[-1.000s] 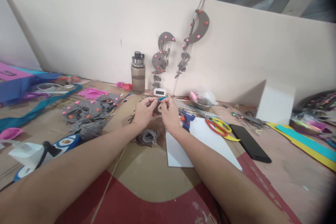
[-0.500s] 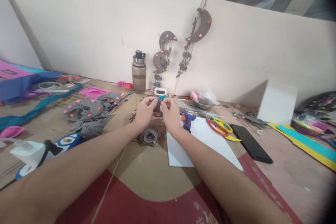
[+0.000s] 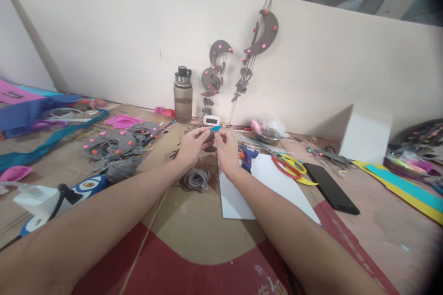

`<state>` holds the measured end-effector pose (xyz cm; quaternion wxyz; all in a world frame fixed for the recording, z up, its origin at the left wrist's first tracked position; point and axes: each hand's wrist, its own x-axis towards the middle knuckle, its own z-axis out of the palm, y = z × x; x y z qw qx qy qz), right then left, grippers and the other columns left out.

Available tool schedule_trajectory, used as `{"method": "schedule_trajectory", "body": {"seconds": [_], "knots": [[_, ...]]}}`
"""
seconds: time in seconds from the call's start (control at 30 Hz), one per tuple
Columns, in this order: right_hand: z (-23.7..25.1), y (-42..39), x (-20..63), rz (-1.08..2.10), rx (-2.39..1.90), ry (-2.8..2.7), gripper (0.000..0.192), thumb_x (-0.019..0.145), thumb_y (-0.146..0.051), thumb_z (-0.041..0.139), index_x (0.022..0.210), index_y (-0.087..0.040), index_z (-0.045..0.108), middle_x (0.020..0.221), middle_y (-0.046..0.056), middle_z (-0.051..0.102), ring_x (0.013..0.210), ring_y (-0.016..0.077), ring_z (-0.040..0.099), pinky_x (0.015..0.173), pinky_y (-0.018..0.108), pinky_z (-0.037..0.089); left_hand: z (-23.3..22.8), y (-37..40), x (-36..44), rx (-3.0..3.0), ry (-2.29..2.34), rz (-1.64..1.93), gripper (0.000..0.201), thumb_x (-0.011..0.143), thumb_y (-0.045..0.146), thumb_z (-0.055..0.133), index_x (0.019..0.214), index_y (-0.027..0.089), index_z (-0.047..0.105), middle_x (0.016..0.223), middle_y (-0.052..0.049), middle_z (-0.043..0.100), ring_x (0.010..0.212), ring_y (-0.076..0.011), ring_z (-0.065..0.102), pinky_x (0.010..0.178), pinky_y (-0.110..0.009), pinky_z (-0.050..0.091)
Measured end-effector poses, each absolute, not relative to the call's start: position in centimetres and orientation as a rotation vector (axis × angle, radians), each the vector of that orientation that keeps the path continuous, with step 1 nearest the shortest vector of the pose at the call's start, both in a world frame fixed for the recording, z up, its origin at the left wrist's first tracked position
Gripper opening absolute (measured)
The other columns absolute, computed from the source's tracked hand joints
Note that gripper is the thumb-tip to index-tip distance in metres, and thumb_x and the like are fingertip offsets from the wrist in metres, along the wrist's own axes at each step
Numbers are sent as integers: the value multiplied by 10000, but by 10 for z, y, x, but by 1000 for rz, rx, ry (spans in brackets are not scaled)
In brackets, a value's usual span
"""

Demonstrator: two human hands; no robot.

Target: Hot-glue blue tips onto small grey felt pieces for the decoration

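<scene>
My left hand (image 3: 191,147) and my right hand (image 3: 226,151) meet over the middle of the cardboard. Thumbs and fingertips of both are pinched on a small dark grey felt piece (image 3: 209,136), mostly covered by the fingers. A pointed teal piece (image 3: 216,127) shows just above the fingertips; whether it is held too I cannot tell. Below the hands lies a coil of grey cord (image 3: 197,179). Right of my right hand, a blue glue gun (image 3: 248,156) rests at the edge of a white sheet (image 3: 273,189).
Scissors (image 3: 289,167) and a black phone (image 3: 331,189) lie to the right. A water bottle (image 3: 183,97) and a small digital timer (image 3: 211,120) stand at the back. Grey felt crescents (image 3: 265,34) hang on the wall. At left are a decorated felt crescent (image 3: 110,144) and a white plug (image 3: 37,200).
The fingers have shifted slightly around the grey felt piece, which shows more on the left side now. The teal piece sits a little further right. Both arms stay almost in place.
</scene>
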<state>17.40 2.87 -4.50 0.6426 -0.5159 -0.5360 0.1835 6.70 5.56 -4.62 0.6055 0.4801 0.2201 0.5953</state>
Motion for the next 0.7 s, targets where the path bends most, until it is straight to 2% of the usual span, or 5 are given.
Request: {"method": "schedule_trajectory", "body": {"seconds": [0.27,0.7], "knots": [[-42,25,174,377,-1179,-1228,167,842,-326,510,791,-185,582,742,-11,586,694,141,502,724,277,404,-47,57,68,1077,547,1441,263,676,335,761,838,143,683,912,-61,710,869,-166,665,827,-340,546],[-42,23,174,295,-1182,-1241,128,870,-296,478,820,-199,544,765,-6,585,721,154,523,726,286,404,-44,53,68,1033,544,1429,266,657,317,771,821,139,661,866,-50,706,844,-174,674,821,-360,553]]}}
